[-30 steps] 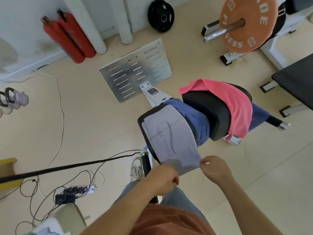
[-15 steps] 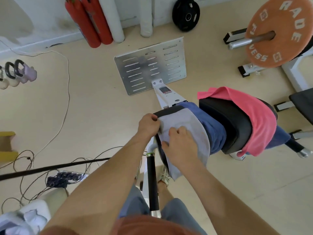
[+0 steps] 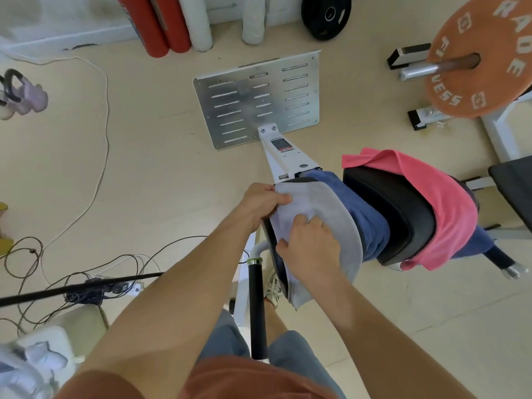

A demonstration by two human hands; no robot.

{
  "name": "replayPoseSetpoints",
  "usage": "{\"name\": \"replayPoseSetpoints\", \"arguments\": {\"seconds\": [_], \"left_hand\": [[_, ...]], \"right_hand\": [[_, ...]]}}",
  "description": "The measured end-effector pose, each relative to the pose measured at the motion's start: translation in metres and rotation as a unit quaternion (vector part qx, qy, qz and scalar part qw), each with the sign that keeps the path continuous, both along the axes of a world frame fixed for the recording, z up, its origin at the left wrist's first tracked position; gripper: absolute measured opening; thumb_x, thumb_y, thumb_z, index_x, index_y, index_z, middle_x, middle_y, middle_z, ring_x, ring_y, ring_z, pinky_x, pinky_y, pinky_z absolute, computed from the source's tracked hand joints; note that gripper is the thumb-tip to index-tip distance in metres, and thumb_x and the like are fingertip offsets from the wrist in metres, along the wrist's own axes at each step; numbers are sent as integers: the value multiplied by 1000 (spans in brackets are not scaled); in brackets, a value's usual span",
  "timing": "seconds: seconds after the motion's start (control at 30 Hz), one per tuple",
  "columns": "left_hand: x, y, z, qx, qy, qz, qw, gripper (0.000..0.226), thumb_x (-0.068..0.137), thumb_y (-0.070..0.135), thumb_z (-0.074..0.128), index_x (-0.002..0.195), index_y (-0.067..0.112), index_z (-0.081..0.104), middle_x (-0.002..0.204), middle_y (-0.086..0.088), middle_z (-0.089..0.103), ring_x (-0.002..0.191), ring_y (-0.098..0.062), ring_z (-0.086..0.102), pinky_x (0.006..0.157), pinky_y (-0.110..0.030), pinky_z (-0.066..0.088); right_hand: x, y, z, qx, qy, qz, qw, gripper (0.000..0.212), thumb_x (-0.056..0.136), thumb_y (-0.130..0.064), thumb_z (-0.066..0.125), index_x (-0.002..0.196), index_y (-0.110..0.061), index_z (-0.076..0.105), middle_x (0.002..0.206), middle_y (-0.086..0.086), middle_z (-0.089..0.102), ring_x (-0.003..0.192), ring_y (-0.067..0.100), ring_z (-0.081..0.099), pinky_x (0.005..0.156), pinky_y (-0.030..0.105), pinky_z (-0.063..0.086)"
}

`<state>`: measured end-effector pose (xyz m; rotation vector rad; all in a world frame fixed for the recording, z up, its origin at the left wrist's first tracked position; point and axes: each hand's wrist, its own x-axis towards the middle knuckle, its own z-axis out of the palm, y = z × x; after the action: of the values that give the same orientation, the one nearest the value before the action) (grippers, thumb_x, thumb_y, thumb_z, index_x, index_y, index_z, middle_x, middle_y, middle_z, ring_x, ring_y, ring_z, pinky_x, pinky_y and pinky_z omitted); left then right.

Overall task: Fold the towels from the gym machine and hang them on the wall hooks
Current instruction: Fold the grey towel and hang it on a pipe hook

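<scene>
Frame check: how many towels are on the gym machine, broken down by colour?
Grey towel: 1
Blue towel: 1 at least; blue shows on both sides of the black pad, and I cannot tell if it is one piece
Pink towel: 1
Total: 3 at least

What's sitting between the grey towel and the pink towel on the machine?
In the head view, a blue towel lies draped right beside the grey towel, then a black pad, which the pink towel partly covers.
</scene>
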<state>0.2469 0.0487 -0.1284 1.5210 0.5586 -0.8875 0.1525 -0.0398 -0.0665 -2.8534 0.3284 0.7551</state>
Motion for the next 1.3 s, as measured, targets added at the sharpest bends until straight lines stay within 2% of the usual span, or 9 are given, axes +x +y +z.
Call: {"name": "replayPoseSetpoints", "arguments": {"seconds": [0.2,0.33,0.43,0.57,0.7,0.83,1.03,1.17,1.3], "left_hand": [[6,2,12,-21,-33,-61,997,5,89,9,62,88,10,58,88,-9,63,81,-21,63,79,-39,59],[12,4,15,21,-31,-98,994,6,90,6,55,89,11,55,92,-12,61,81,-24,60,73,-35,59],[7,5,7,89,-36,-149,984,13,84,-1,47,91,7,56,85,-15,58,71,-26,55,61,-32,54],[-6,11,-13,164,-56,-160,972,19,76,2,52,89,3,65,84,-17,65,74,-30,62,69,-39,57],[-5,11,-24,197,-88,-165,962,15,86,11,51,91,12,66,80,-7,62,63,-19,58,61,-27,52],[-1,6,-30,237,-143,-224,934,11,91,21,51,93,21,62,83,-1,60,71,-22,60,71,-33,56],[4,3,-36,267,-176,-331,888,19,97,31,43,107,22,57,106,-7,62,93,-27,58,79,-33,49],[7,-3,-35,281,-199,-354,869,28,96,28,42,116,16,57,120,-10,60,106,-27,55,78,-28,37],[13,-6,-29,225,-153,-363,891,43,90,41,56,125,17,55,124,-4,57,112,-23,54,82,-27,37]], "right_hand": [[8,-1,9,7,-26,13,1000,16,93,-25,48,98,-11,53,100,8,59,78,21,49,60,30,34],[5,1,15,25,-76,13,997,15,92,-23,48,80,-16,42,77,3,49,69,21,44,56,30,32],[-1,5,4,43,-56,26,997,13,92,-25,45,84,-16,51,80,4,57,75,24,56,58,30,33],[-15,5,-19,63,-85,36,994,29,94,-39,41,95,-18,61,84,2,65,78,23,63,71,34,50],[-17,-5,-25,129,-104,30,986,30,100,-32,38,100,-19,64,90,1,67,80,21,63,73,30,49],[-20,-24,-25,192,-100,-82,973,32,96,-31,48,125,-20,56,107,4,63,90,20,60,80,31,48],[-50,-76,-31,101,-170,-248,948,54,80,-43,69,125,-21,48,114,-1,43,103,20,45,82,29,41],[-59,-86,-25,208,-133,-345,905,45,77,-38,74,112,-25,48,100,-2,50,89,19,53,74,27,46],[-70,-92,-27,269,-99,-388,876,32,75,-34,77,94,-20,54,78,4,57,71,19,53,66,33,47]]}}
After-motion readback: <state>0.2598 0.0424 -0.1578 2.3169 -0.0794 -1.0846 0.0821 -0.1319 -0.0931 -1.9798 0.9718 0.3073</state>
